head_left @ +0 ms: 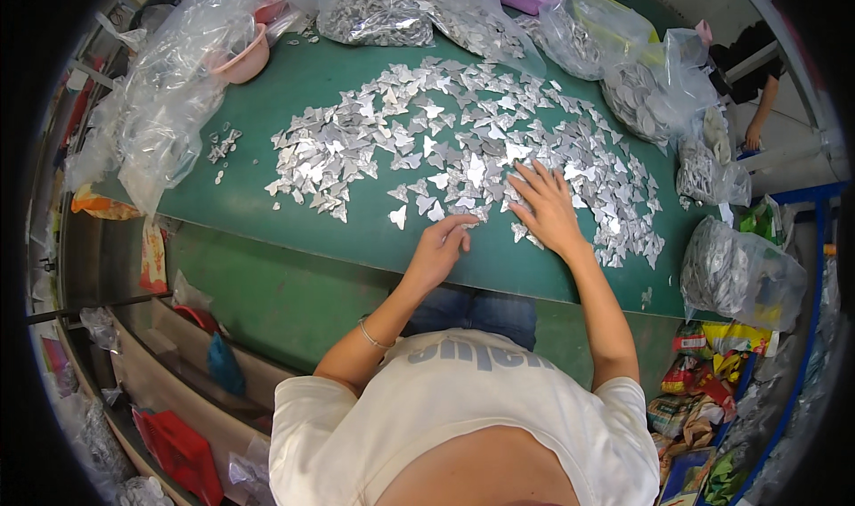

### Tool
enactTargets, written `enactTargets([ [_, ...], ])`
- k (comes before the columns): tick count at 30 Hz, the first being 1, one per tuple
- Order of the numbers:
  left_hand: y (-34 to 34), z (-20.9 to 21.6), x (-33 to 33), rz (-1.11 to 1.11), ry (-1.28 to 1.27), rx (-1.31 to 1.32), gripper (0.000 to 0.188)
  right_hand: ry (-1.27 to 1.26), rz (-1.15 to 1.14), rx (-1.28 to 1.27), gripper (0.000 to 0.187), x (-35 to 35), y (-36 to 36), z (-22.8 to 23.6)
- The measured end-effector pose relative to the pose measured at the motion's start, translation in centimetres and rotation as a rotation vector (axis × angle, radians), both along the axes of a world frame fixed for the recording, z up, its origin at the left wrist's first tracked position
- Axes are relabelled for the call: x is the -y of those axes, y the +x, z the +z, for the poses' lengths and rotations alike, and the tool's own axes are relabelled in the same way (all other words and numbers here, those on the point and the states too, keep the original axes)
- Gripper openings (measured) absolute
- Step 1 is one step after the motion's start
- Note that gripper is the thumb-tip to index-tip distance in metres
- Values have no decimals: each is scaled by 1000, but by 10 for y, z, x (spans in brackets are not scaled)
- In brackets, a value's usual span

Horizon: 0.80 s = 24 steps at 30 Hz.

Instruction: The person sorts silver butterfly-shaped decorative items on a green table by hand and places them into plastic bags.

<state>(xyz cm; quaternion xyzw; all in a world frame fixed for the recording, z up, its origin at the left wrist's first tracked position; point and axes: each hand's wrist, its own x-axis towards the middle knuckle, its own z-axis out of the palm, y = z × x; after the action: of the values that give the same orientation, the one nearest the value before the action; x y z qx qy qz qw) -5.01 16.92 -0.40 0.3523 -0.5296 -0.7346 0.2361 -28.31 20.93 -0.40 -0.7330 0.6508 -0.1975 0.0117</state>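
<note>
Many small flat silver pieces (329, 154), pointed and winged in outline, lie spread in a wide layer over the green tabletop (356, 252). My right hand (548, 210) rests palm down on the near part of the layer, fingers spread and touching pieces. Left of it, my left hand (441, 248) is at the layer's near edge, its fingers curled in and the index fingertip reaching the closest pieces. Whether a piece sits between its thumb and fingers is hidden. A few loose silver pieces (398, 216) lie just beyond my left hand.
Clear bags of metal parts (374, 16) line the table's far edge, with more bags (637, 96) at the right. A pink bowl (245, 61) and crumpled plastic sheeting (165, 105) stand far left. Another person's arm (761, 114) shows beyond the right side.
</note>
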Motion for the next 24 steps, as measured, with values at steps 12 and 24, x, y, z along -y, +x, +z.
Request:
enactTargets([
  [12,-42,-9,59,-174,-448,86,22,-54,-349,-33,30,13,-16,7],
  [24,-90,-12,100,-289,752,-578,50,-192,-148,-168,6,41,-24,10],
])
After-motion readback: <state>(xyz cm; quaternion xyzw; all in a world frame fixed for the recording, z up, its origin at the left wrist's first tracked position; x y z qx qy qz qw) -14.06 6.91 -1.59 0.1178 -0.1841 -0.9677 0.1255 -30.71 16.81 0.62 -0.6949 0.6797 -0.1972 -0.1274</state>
